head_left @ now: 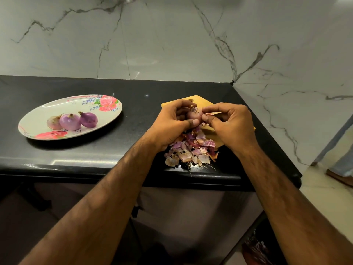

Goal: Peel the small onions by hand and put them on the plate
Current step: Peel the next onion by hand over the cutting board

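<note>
My left hand (172,123) grips a small pinkish onion (193,114) above a yellow cutting board (198,99). My right hand (229,124) pinches a bit of skin at the onion's right side with thumb and forefinger. Below both hands lies a heap of purple and tan onion peels (191,150). At the left, an oval white plate with pink flowers (47,109) holds three peeled purple onions (70,121) side by side.
The black counter (80,150) ends at its front edge just below the peels and at a right edge near the board. A marble wall rises behind. A person's foot (340,176) stands on the floor at the right.
</note>
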